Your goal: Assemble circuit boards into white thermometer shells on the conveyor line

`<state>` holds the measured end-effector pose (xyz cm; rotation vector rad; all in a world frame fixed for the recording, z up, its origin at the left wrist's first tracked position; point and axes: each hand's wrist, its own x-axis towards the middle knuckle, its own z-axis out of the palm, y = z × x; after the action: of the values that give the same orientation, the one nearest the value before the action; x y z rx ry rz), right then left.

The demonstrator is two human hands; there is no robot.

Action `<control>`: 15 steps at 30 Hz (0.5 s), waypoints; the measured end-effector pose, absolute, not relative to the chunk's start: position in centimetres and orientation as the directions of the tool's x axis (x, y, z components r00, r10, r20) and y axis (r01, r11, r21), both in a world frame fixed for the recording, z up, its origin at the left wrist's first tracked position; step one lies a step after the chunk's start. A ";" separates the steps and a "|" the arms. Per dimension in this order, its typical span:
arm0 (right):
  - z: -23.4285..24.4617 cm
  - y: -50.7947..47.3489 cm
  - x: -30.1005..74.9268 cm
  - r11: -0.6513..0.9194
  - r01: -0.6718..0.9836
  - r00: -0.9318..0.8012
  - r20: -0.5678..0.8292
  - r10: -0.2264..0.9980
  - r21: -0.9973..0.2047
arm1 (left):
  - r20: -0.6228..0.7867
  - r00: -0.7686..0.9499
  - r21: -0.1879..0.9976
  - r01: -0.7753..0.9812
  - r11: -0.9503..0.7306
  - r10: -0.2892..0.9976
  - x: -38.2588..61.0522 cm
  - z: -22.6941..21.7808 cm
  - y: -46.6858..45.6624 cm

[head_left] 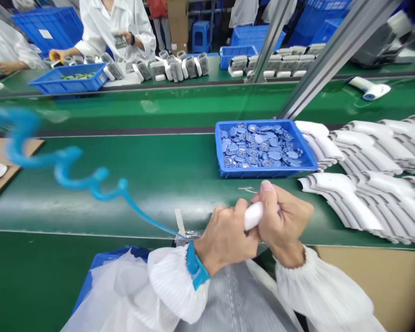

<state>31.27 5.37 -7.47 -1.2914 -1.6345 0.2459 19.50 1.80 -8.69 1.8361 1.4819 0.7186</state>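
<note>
Both of my hands meet over the near edge of the green belt (124, 184). My right hand (283, 221) is closed round a white plastic housing (253, 216), thumb up on its far side. My left hand (224, 237) is closed against the same housing from the left, fingers curled on it. A blue wrist strap (196, 265) with a coiled blue cord (72, 170) runs off to the left. Just beyond my hands stands a blue tray (263, 171) of small blue-filmed parts.
Rows of white housings (366, 184) lie at the right. A cardboard sheet (7, 161) sits at the left, a blue bin lined with clear plastic (124, 281) near me. Across the far belt, people in white coats (114, 23) work by another blue tray (72, 78). Slanted metal bars (332, 55) cross the upper right.
</note>
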 end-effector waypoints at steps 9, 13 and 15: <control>-3.7 13.7 33.9 0.380 0.741 -0.250 0.297 0.922 -0.554 | 0.011 0.072 0.678 0.733 -0.060 0.997 9.4 -4.3 2.1; -4.8 18.9 33.0 0.527 0.806 -0.500 0.166 0.850 -0.271 | 0.007 0.072 0.356 0.932 -0.070 0.997 7.2 -5.1 2.6; -5.6 20.5 31.7 0.556 0.800 -0.544 0.119 0.831 -0.227 | -0.037 0.137 0.197 0.972 -0.127 0.990 7.7 -5.8 3.0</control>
<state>31.69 20.46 -5.58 -1.3707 -2.5786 0.2142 7.72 3.00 -5.82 2.2313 1.9507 0.1521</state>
